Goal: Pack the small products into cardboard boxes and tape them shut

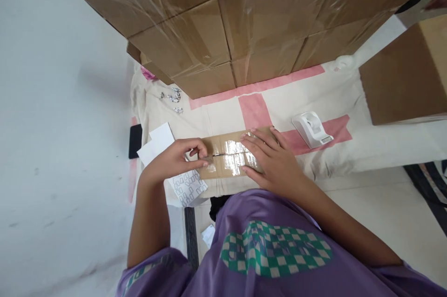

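A flat brown cardboard box [217,170] lies on the cloth in front of me, with shiny clear tape [232,157] across its middle seam. My left hand [185,157] is at the box's left end, thumb and fingertips pinched at the seam on what looks like the end of a tape strip [208,161]. Spread fingers of my right hand [270,157] rest flat on the right part of the box. To the right stands a white tape dispenser [312,129], apart from both hands.
Wrapped cardboard boxes [199,41] are stacked at the back. Another large box [401,73] stands at the right. On the left are white papers [159,141], a printed sheet [188,187], a black phone-like object [135,141] and small silvery pieces [175,96]. A wall [63,148] borders the left side.
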### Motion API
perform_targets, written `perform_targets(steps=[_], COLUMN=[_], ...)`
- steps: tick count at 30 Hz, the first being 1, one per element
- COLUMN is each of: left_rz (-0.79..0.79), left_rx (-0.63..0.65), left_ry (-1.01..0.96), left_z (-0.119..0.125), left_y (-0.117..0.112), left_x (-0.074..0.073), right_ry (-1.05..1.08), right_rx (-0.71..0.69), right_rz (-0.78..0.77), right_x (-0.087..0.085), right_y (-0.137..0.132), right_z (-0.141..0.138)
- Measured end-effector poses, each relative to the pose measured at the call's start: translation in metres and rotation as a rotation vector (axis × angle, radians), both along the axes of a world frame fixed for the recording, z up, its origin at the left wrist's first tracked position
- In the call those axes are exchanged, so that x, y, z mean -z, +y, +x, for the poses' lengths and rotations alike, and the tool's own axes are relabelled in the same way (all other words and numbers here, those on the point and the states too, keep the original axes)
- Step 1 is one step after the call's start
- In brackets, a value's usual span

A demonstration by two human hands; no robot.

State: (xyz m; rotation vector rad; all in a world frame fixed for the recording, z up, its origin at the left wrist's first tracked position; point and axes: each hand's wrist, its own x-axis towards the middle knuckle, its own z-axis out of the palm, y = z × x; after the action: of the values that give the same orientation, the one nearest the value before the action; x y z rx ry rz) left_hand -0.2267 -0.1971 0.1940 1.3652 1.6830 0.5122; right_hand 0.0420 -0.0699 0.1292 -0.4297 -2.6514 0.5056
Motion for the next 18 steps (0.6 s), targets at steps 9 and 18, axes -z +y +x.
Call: perform_targets(steps=[9,18], left_rz=[0.013,0.070], left_rx=[-0.100,-0.066], left_ry=[0.094,0.268], left_z=[0.009,0.014], left_y=[-0.007,-0.013], left_x=[0.007,0.009], right_ry=[-0.003,-0.008], right_rx=[-0.001,0.003], right_rz=[-0.014,-0.028], right_x=[0.000,-0.001], right_y=[0.000,0.000], right_z=[0.000,0.000])
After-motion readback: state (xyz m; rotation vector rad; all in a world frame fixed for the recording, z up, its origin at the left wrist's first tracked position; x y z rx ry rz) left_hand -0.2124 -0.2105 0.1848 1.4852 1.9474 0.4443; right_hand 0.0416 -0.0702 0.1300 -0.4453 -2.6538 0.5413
